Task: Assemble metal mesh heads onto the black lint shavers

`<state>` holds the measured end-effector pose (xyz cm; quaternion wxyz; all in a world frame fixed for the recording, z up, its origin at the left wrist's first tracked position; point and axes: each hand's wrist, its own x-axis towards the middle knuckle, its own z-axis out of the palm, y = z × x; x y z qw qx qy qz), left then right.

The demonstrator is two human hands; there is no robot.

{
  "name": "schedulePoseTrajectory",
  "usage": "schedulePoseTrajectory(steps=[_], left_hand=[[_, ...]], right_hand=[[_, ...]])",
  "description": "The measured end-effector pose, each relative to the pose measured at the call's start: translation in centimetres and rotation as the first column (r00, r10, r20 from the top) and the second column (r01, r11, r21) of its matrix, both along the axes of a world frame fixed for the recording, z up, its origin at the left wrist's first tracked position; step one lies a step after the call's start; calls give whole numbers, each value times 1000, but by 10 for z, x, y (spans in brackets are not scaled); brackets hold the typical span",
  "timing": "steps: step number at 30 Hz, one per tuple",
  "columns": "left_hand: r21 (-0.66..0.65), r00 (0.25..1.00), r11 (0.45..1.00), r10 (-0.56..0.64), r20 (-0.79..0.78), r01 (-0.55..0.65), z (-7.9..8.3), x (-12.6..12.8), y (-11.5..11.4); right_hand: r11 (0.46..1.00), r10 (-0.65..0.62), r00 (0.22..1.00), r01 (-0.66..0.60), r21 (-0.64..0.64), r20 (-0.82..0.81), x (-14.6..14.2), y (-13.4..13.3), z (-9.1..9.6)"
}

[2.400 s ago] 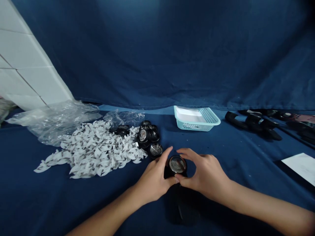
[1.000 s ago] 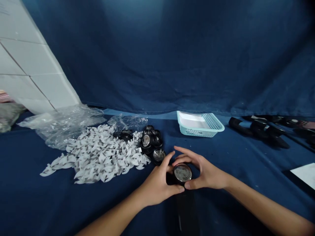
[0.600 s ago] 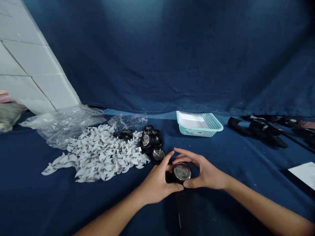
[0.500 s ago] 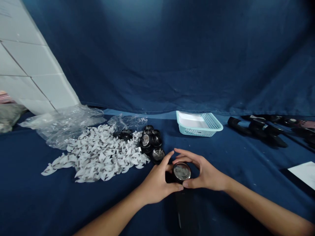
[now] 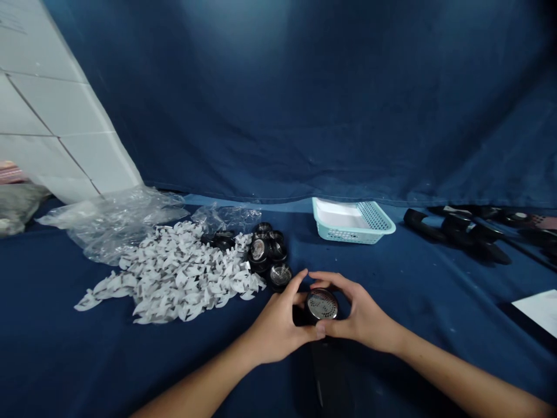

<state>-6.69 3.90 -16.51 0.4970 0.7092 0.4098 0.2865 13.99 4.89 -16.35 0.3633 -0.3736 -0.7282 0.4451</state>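
A black handheld device [image 5: 328, 371] lies on the blue cloth with its round perforated metal head [image 5: 321, 303] pointing away from me. My left hand [image 5: 278, 322] grips the head from the left, thumb and fingers curled round it. My right hand [image 5: 359, 313] wraps the head from the right, fingertips over its top edge. Just left of my hands lies a cluster of similar round mesh caps [image 5: 267, 252].
A heap of small white crescent-shaped pieces [image 5: 174, 273] and crumpled clear plastic bags [image 5: 113, 220] lie to the left. A light blue basket [image 5: 352, 220] sits behind my hands. Black devices [image 5: 461, 232] lie at far right, a white sheet [image 5: 539, 307] at the right edge.
My right hand's fingers have closed further over the metal head, as if turning it. The left hand keeps its grip. The device stays in place.
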Motion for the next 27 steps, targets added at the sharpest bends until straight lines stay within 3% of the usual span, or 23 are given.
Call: schedulePoseTrajectory(steps=[12,20,27], left_hand=[[7,1000,1000,-20,10,20,-2,-2,1],[28,1000,1000,-4,7,3,0,0,-2],[64,1000,998,-21,5,21,-2,-1,-2]], right_hand=[[991,-133,990,132,23,40,-14,-7,-1],[967,-239,967,229,117,87,-22,-10,-8],[976,-203,978,197,89,58,-24,-14,-8]])
